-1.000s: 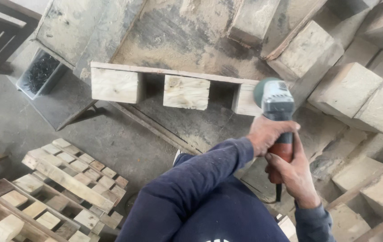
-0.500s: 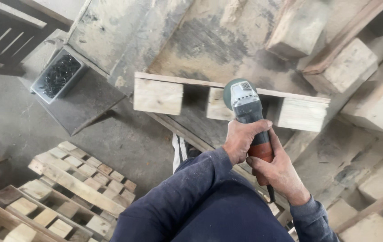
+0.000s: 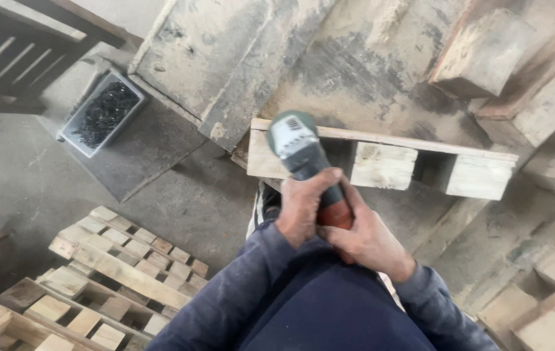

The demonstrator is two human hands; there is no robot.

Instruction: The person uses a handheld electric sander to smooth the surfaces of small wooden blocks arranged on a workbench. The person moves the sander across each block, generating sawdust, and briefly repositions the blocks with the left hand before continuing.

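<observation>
I hold a green and grey angle grinder [image 3: 295, 144] in both hands. My left hand [image 3: 303, 207] wraps its black body from the left. My right hand [image 3: 363, 239] grips the red rear part just behind it. The grinder's head sits at the left end of a pale wooden board with three blocks [image 3: 384, 164] under it, which lies on a dusty workbench [image 3: 362, 71]. The disc is hidden under the head, so contact with the wood cannot be told. My dark blue sleeves fill the bottom of the view.
A grey tray of black screws [image 3: 102, 114] rests on a low platform at the left. Stacked pallet parts [image 3: 118, 266] lie on the floor at lower left. Loose wooden blocks [image 3: 485, 55] and more pallet pieces [image 3: 550, 312] crowd the right side.
The grinder and both hands have moved left along the board, from its right block past the middle one to its left end.
</observation>
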